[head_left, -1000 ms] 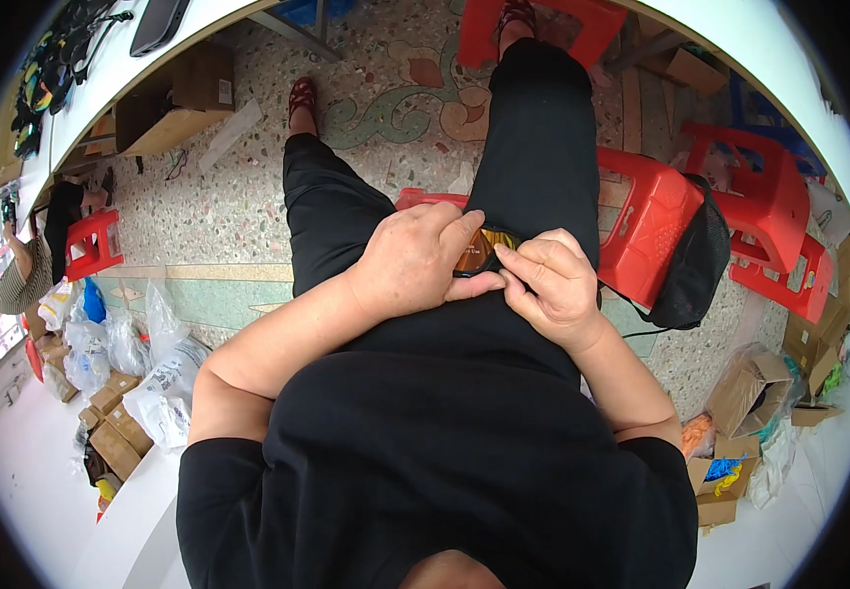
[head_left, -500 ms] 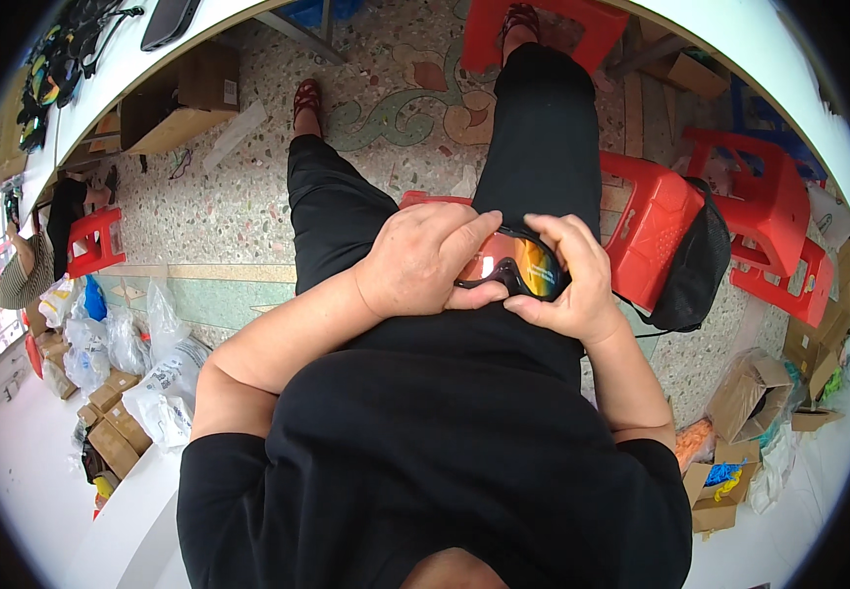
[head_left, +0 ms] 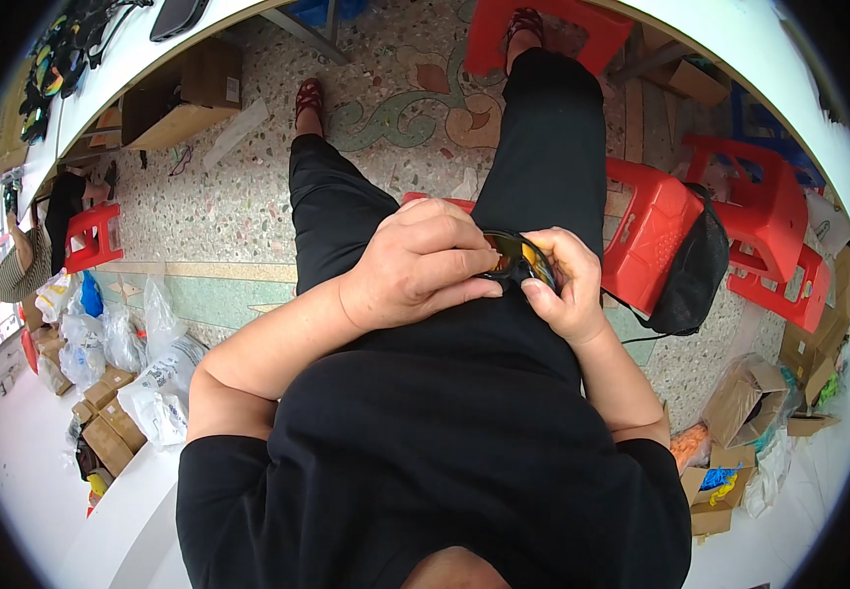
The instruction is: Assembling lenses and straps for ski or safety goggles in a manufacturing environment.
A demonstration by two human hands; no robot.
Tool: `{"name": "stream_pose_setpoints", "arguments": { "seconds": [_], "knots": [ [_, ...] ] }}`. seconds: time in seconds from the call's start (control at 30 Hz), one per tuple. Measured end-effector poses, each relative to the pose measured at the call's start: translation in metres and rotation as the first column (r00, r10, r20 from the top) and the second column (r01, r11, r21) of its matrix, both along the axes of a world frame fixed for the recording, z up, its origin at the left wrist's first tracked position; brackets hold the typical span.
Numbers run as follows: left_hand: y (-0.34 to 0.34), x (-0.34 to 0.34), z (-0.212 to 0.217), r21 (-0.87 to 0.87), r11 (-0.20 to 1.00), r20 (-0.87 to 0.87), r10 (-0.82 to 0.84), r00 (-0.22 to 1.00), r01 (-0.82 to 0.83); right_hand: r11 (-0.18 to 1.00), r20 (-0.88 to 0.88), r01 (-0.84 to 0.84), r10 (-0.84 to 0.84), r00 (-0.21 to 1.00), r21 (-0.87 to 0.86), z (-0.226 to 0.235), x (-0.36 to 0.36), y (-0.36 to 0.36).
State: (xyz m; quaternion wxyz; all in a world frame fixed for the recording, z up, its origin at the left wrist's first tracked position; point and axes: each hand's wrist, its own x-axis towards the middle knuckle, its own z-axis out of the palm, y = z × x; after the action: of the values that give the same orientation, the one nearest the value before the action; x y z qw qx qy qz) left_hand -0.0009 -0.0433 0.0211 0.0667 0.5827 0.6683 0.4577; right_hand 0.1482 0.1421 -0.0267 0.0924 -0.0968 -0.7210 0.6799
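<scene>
A pair of goggles [head_left: 511, 257] with a dark frame and an orange-yellow mirrored lens is held between my two hands above my lap. My left hand [head_left: 423, 263] is closed on its left end, fingers bent over the lens and thumb along the lower edge. Around the other end my right hand [head_left: 569, 283] is wrapped, its thumb pressed near the nose part. The fingers cover much of the left lens side.
Red plastic stools [head_left: 651, 231] stand to my right, with a black mesh bag [head_left: 692, 265] on one. Cardboard boxes [head_left: 185, 93] sit under the white table [head_left: 86, 93] ahead. Plastic bags [head_left: 165, 388] lie at left; another person [head_left: 27, 260] sits beyond them.
The goggles have tilted, so less of the lens faces up. My left fingers have curled further over the left side, and my right thumb has moved up towards the nose part.
</scene>
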Motion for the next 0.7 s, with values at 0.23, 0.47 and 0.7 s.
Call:
{"name": "stream_pose_setpoints", "arguments": {
  "seconds": [0.23,0.47,0.7],
  "knots": [
    [0.0,0.015,-0.012,0.039,0.995,0.125,0.091,0.988,-0.097,0.979,-0.058,0.001,0.011,0.998,0.202,0.005,-0.002,-0.004],
    [-0.003,0.005,-0.012,-0.063,0.994,-0.06,0.09,0.994,-0.094,0.91,-0.193,0.079,0.001,0.981,0.406,0.004,-0.007,-0.001],
    [0.001,0.001,-0.014,-0.31,0.949,-0.1,0.026,0.995,-0.057,0.853,-0.258,0.106,0.034,0.966,0.51,0.005,-0.012,0.003]
  ]
}}
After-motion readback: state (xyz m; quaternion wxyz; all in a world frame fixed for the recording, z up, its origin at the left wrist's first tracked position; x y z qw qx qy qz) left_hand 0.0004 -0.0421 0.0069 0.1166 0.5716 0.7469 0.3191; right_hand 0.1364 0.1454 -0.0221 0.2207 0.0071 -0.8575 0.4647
